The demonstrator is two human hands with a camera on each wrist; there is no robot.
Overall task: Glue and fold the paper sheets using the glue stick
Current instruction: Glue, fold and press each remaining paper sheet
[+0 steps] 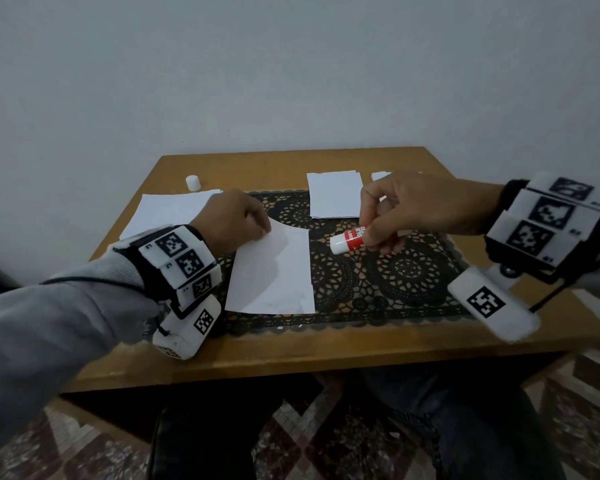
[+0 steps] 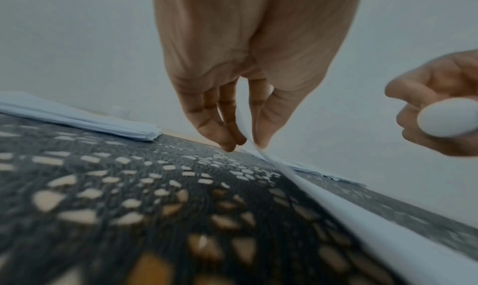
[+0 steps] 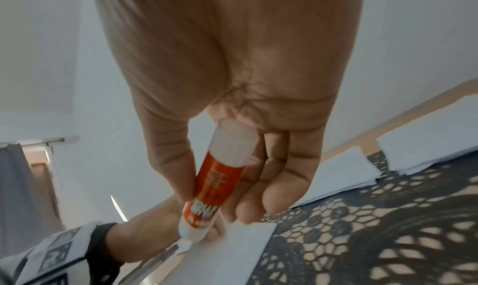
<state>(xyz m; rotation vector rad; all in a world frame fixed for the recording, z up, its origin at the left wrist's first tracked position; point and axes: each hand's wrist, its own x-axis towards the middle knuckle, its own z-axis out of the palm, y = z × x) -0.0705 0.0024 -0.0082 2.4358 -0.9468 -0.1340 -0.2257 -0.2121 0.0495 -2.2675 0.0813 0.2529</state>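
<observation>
On the tabletop, left hand pinches the paper sheet at its 11 o'clock corner. Right hand grips the glue stick at 3 o'clock.

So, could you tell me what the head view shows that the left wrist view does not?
Only the head view shows the white cap standing on the wooden table and the glue stick's red label. Only the left wrist view shows the left hand's fingertips pinching the paper sheet. Both show the black lace mat and paper stacks.
</observation>
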